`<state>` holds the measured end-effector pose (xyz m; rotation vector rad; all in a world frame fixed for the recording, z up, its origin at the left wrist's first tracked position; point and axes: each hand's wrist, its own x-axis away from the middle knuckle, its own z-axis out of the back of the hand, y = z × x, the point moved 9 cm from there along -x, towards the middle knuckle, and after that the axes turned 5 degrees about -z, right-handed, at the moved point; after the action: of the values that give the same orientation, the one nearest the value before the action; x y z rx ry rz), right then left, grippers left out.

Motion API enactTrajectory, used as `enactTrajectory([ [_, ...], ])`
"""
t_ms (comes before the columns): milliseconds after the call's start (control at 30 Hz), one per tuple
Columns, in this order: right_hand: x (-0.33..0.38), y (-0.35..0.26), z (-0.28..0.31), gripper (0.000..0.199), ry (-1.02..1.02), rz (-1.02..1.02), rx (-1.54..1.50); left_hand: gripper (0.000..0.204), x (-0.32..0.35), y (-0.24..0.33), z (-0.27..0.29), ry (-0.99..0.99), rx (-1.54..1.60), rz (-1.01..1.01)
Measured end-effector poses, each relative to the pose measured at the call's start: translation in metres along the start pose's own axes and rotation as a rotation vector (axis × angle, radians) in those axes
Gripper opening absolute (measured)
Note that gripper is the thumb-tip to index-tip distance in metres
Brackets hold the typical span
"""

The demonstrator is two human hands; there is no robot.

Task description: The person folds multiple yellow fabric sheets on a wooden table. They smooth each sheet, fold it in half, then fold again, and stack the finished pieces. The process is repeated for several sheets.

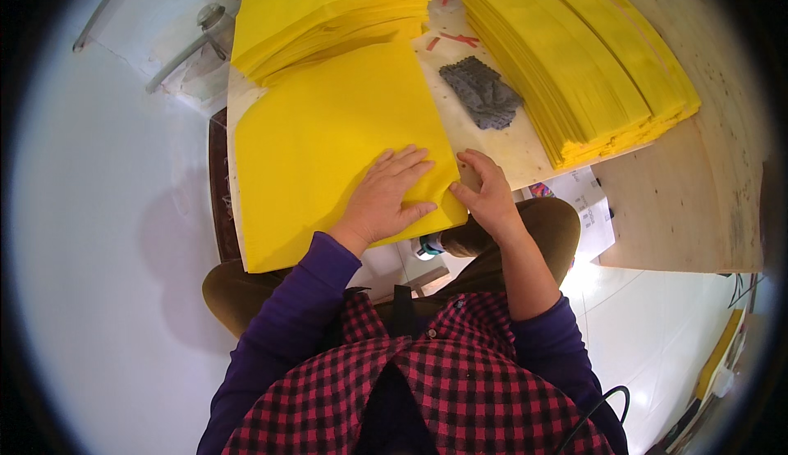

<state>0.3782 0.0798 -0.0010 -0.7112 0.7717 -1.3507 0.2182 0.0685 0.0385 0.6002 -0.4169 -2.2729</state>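
Observation:
A large yellow sheet [328, 127], which looks like soft fabric or felt, lies on top of a pile at the table's near edge. My left hand [382, 196] rests flat on it near the right front corner, fingers stretched out and thumb apart. At the sheet's right edge is my right hand [490, 196], its thumb touching the border and its forefinger held away from the thumb. Its other fingers are partly hidden. Just behind, a thick yellow stack [328, 12] overlaps the far end of the pile.
A crumpled dark grey cloth [482, 92] lies right of the sheet on the wooden table [439, 53], with red strips [458, 39] beyond it. More yellow stacks [574, 69] fill the right side. A glass jar [215, 24] stands at the far left. My knees are under the table's front edge.

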Motion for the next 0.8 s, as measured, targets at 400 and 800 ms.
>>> enactTrajectory([
  [400,-0.005,-0.012,0.001,0.050,0.070,0.026,-0.049,0.059,0.000,0.000,0.001,0.000,-0.007,-0.009],
  [800,-0.003,-0.003,-0.001,0.049,0.056,0.001,-0.133,0.048,0.000,0.000,0.002,-0.002,-0.001,-0.009],
])
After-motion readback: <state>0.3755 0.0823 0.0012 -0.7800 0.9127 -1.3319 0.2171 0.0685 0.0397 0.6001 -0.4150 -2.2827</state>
